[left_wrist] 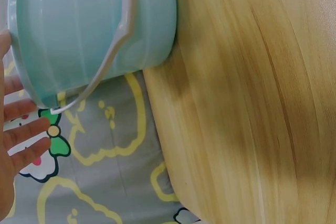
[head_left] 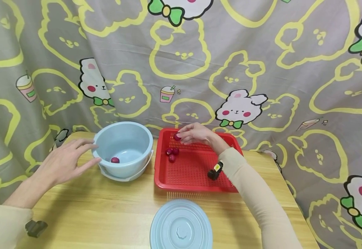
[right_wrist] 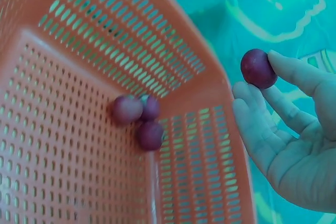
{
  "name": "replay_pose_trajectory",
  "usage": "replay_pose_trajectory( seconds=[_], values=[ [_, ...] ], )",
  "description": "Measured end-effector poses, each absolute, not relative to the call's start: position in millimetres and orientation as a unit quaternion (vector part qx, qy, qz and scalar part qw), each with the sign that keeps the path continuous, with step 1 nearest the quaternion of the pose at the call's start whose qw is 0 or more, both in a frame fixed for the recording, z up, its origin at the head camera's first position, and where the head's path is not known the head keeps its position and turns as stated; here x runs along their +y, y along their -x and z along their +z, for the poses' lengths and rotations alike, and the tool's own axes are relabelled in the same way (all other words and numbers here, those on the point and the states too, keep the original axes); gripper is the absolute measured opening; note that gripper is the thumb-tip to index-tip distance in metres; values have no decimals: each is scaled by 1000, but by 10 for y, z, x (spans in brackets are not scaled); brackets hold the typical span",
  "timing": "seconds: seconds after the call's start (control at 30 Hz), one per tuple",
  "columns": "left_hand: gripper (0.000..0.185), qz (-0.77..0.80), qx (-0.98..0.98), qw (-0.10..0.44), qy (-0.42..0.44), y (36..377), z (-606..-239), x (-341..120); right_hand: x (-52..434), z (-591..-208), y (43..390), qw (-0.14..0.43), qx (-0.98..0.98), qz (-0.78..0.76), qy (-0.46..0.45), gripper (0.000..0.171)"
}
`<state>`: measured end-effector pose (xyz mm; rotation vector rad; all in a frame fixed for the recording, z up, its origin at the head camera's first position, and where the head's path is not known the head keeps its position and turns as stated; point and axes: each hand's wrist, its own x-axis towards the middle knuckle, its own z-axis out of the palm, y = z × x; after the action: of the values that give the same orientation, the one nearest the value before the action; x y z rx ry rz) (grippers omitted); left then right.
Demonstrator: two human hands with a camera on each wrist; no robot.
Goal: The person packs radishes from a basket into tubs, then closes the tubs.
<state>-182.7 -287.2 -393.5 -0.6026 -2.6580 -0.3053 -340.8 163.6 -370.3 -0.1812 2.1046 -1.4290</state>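
Observation:
My right hand [head_left: 196, 134] pinches a small round purplish-red radish [right_wrist: 259, 68] between thumb and fingertips, above the far left part of a red perforated basket [head_left: 196, 186]. Three more radishes [right_wrist: 150, 135] lie together in a corner of that basket. To its left stands a light blue bucket [head_left: 126, 171] with one radish [head_left: 115, 160] on its bottom. My left hand [head_left: 63, 162] is at the bucket's left rim, fingers extended and spread, holding nothing. Whether its fingertips touch the rim, I cannot tell.
A round light blue lid [head_left: 181, 226] lies on the wooden table [head_left: 106, 214] in front of the basket. The bucket's pale handle [left_wrist: 113, 51] hangs down its side. A patterned grey curtain [head_left: 193, 86] hangs behind the table and along its sides.

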Motion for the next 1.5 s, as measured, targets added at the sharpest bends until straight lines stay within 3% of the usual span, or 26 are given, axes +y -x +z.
replay_pose_trajectory(
  seconds=[0.7,1.5],
  values=[
    [48,-102,-951,193,218,1825,-3938,-2883,1098,-3279,3161,277,763,-571,125,34],
    [46,-109,-945,209,228,1833,-3952,-2889,372,-3367,3016,312,754,-550,179,33]
  ],
)
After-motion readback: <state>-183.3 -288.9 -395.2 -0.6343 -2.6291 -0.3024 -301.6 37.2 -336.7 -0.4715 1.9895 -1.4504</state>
